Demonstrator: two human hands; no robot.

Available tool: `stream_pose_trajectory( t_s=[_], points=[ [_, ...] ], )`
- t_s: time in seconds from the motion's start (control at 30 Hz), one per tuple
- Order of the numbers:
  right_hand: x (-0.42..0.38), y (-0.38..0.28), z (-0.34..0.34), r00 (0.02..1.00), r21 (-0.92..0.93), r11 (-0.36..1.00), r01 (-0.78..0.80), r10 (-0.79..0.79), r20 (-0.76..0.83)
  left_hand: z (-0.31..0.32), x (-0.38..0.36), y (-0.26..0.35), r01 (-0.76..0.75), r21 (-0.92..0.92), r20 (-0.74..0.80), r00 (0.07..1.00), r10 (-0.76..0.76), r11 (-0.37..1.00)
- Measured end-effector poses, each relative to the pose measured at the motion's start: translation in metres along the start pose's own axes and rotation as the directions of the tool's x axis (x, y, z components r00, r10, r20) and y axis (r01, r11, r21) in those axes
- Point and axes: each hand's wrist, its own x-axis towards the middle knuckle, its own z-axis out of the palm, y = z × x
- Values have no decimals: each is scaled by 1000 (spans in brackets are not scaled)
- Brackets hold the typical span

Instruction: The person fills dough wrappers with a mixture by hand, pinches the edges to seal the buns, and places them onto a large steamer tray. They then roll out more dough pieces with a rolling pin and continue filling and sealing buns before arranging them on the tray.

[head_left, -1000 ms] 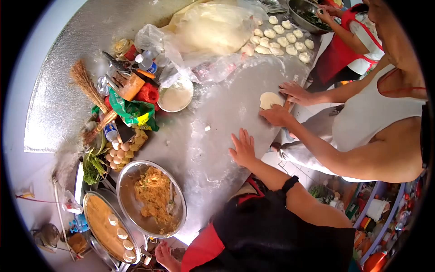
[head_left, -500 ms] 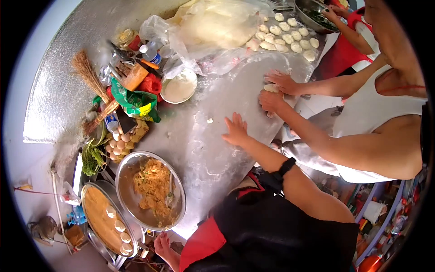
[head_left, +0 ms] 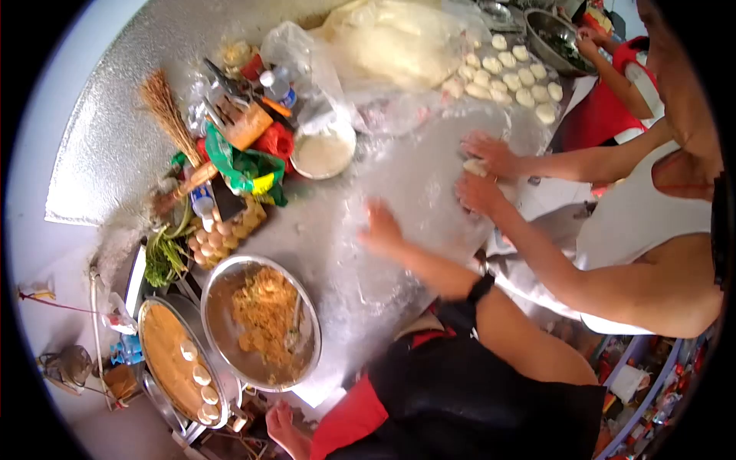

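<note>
My right hand point(head_left: 382, 228), smeared by motion, is over the floured metal worktop point(head_left: 337, 307); whether its fingers hold anything I cannot tell. A dark band circles that arm. Low at the table's front edge, my left hand point(head_left: 282, 422) hangs with loosely parted fingers and nothing visible in them. Above it stands a steel bowl point(head_left: 314, 349) of orange-brown shredded filling point(head_left: 264, 310) with a spoon in it. Left of the bowl is a round pan point(head_left: 159, 349), with several pale dough rounds point(head_left: 201, 376) along its right side.
A co-worker's hands point(head_left: 483, 180) press a piece of dough at the right edge. Rows of dough pieces point(head_left: 525, 77) lie at the back beside plastic-covered dough point(head_left: 391, 46). A flour bowl point(head_left: 326, 153), green bag point(head_left: 241, 169), eggs point(head_left: 211, 241) and whisk broom point(head_left: 169, 115) crowd the left.
My right hand has moved slightly left and down, and the small white lump near it no longer shows. The view has shifted a little. The co-worker's hands stay on the dough.
</note>
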Motion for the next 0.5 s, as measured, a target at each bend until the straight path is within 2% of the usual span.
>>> stream_pose_trajectory(
  t_s=[0.07, 0.1, 0.13, 0.2, 0.37, 0.4, 0.47, 0.5],
  points=[
    [-65, -2, 37, 949, 17, 950, 310, -308, -72, -16, 8, -28, 42, -33, 11, 999, -42, 999],
    [-86, -3, 49, 927, 63, 926, 372, -367, -76, -23, 14, -46, 63, -64, 23, 998, -62, 996],
    [-96, -5, 52, 938, 180, 927, 329, -343, 50, -25, 18, -57, 87, -88, 29, 996, -85, 992],
    [-120, -16, 53, 915, 297, 912, 284, -351, 200, -14, 9, -51, 80, -46, -27, 996, -81, 996],
    [-115, -22, 41, 872, 289, 871, 398, -457, 177, 9, -16, -13, 41, 10, -15, 999, -41, 999],
    [-111, -23, 37, 864, 287, 859, 424, -479, 157, 17, -19, -6, 50, -30, -66, 996, -52, 998],
    [-102, -25, 33, 838, 279, 830, 483, -530, 129, 25, -21, 3, -28, -108, 12, 999, 30, 994],
    [-98, -23, 39, 835, 331, 812, 481, -539, 110, 28, -16, 5, 85, -178, 8, 996, -85, 980]
  ],
)
